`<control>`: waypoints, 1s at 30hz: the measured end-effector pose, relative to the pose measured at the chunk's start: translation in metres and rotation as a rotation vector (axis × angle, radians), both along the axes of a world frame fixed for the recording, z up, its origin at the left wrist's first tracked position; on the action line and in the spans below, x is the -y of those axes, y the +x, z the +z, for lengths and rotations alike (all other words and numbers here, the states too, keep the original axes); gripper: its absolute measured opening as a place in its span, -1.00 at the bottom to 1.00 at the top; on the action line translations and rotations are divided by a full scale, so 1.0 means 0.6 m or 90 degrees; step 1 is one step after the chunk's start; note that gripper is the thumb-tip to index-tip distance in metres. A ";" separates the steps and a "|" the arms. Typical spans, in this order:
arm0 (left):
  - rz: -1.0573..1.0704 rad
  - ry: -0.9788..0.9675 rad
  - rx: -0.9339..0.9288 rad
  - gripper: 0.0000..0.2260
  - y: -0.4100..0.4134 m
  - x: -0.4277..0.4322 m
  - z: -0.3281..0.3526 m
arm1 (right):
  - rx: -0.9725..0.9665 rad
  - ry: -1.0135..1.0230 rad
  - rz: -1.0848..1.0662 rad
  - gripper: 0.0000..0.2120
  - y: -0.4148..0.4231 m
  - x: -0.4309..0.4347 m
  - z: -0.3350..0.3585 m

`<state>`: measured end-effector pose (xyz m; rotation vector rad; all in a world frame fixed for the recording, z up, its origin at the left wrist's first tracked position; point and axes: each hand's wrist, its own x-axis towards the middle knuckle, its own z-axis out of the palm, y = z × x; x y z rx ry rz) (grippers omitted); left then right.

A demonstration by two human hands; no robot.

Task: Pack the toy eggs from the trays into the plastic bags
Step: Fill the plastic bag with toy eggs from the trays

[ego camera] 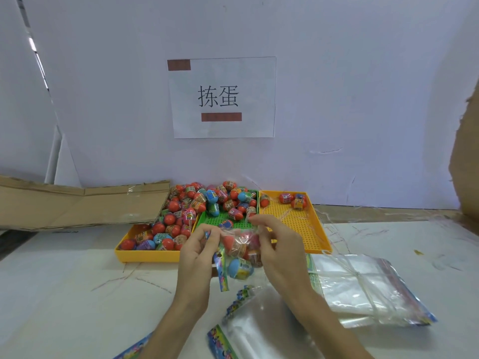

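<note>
A white paper sign point(222, 97) on the far wall bears two large black Chinese characters, "拣蛋". Two brown-red bars on the sheet, one at its top left corner and one under the characters, cover whatever stands there. The printing on the toy eggs point(207, 200) and the bag headers is too small and blurred to read.

The plastic toy eggs point(197, 203) are mostly red-orange, some blue, wrapped in multicoloured printed bands. Two perforated plastic trays point(298, 224) are yellow, the grid-patterned middle tray point(220, 217) green. Clear plastic bags point(363, 288) carry blue, colourfully printed header strips.
</note>
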<state>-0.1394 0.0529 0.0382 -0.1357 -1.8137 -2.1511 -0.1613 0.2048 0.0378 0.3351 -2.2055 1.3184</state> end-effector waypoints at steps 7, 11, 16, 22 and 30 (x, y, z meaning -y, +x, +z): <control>-0.051 0.144 0.138 -0.78 -0.006 0.005 -0.003 | -0.115 0.217 0.054 -0.63 0.024 0.018 0.010; -0.124 0.234 0.206 -0.80 -0.005 0.010 -0.007 | -0.006 0.316 0.049 -0.54 0.024 0.017 0.009; -0.154 0.265 0.236 -0.80 -0.002 0.009 -0.005 | -0.040 0.222 0.072 -0.66 0.027 0.020 0.009; -0.138 0.256 0.248 -0.64 -0.003 0.015 0.007 | 0.130 0.009 0.195 -0.72 0.013 0.005 0.024; -0.151 0.295 0.167 -0.67 -0.001 0.023 0.013 | 0.291 -0.173 0.273 -0.96 -0.004 -0.052 0.056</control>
